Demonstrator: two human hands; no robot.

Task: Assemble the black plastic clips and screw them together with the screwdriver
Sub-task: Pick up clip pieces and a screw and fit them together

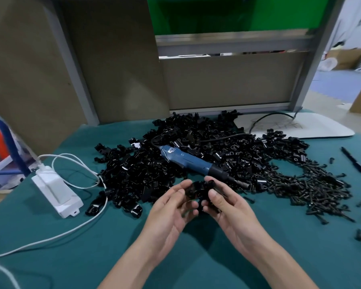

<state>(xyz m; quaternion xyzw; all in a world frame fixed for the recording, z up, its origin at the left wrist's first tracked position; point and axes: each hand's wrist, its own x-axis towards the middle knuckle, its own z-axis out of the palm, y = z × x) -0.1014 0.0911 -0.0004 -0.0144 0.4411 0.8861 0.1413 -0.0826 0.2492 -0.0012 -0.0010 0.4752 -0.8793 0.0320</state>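
Observation:
My left hand (171, 207) and my right hand (225, 205) meet just above the green cloth, both pinching black plastic clip pieces (198, 191) between fingertips and thumbs. Behind them a large heap of black clips (175, 155) covers the middle of the table. The blue electric screwdriver (188, 161) lies on the heap, its tip pointing right and toward me, its black cord running back. A pile of black screws (313, 188) spreads to the right of my hands.
A white power adapter (56, 190) with white cables lies at the left. A black pen (353, 160) rests at the far right, a white board (313, 126) at the back right. Cardboard panels and a metal frame (300, 69) stand behind the table (92, 257).

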